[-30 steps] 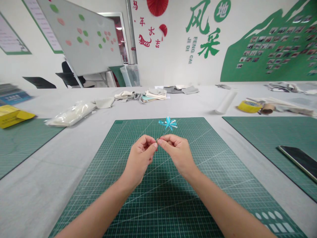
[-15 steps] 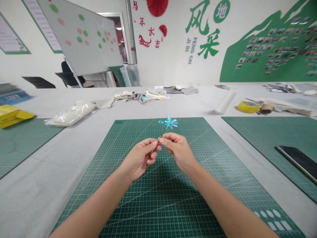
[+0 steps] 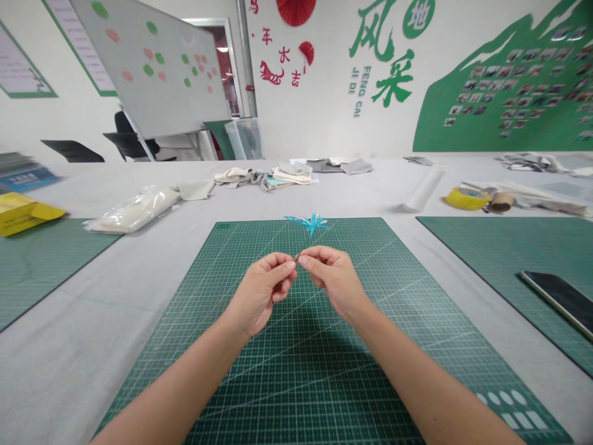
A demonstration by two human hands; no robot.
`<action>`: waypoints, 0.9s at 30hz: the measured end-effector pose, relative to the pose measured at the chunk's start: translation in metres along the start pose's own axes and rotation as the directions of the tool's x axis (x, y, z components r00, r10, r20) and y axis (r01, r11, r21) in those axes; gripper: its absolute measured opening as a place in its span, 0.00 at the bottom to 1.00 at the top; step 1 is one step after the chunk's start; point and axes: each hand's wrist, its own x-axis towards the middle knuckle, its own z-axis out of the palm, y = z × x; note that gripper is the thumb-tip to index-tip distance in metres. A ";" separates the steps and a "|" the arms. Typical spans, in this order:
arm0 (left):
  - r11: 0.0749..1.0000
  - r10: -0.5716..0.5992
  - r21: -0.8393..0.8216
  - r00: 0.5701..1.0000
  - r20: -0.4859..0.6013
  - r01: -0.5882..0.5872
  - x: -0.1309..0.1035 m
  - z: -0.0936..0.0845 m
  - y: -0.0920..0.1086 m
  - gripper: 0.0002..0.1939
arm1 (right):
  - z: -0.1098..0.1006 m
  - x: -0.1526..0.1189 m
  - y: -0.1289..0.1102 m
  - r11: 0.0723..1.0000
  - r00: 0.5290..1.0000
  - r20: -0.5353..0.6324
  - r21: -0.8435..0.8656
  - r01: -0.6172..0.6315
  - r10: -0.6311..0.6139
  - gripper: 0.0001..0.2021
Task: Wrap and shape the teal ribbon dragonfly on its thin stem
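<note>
A small blue artificial flower [image 3: 312, 225] with thin, shiny petals points away from me above the far part of the green cutting mat [image 3: 259, 383]. Its thin dark stem runs down between my fingertips. My left hand [image 3: 266, 287] pinches the stem with thumb and forefinger. Right beside it, my right hand [image 3: 331, 275] pinches the same stem, the two thumbs almost touching. Fingers cover most of the lower stem. Both hands are held over the mat.
A phone [image 3: 558, 300] lies on a second mat at the right. Yellow tape [image 3: 467, 198] and a cardboard tube [image 3: 501, 202] sit behind it. At the left are a plastic-wrapped packet [image 3: 134, 210] and a yellow box [image 3: 28, 213]. Fabric pieces [image 3: 291, 173] lie at the back.
The flower head has turned and tipped, with its petals now seen more from the side and shifted slightly left. Both hands keep their pinch, nearly in place.
</note>
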 end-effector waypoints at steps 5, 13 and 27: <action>0.997 0.054 0.047 0.998 -0.018 -0.054 0.000 0.000 -0.001 0.10 | 0.001 0.000 -0.002 1.000 1.000 -0.009 -0.009 -0.007 0.007 0.09; 0.987 0.131 0.100 0.991 -0.043 -0.126 0.000 0.002 -0.005 0.07 | 0.003 -0.002 -0.001 0.999 0.999 -0.032 -0.032 -0.012 0.011 0.09; 0.990 -0.115 -0.061 0.985 0.131 0.124 0.001 -0.002 0.000 0.11 | 0.000 0.001 0.000 0.998 0.999 0.014 0.047 -0.047 0.047 0.12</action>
